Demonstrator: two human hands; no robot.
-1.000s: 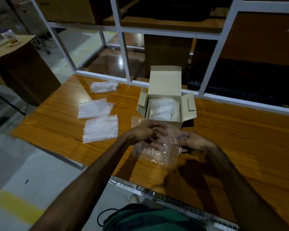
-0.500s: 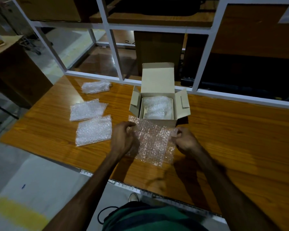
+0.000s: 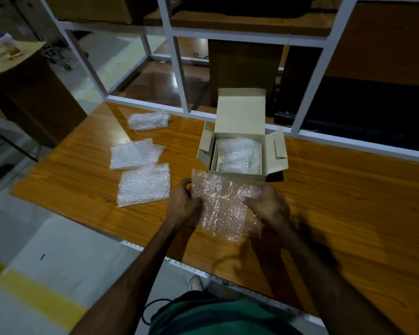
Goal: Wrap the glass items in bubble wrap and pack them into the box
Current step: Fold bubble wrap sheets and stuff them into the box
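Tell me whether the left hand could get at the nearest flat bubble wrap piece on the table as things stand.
Probably yes. That piece lies flat just beside the left hand with bare table between them, but the hand is busy holding the bubble wrap sheet with the right hand.

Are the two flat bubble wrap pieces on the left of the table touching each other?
Touching. The head view shows the nearer piece with its far edge overlapping the near edge of the farther piece; no wood shows between them.

Both arms outstretched, left hand (image 3: 183, 204) and right hand (image 3: 266, 201) in pinching grip
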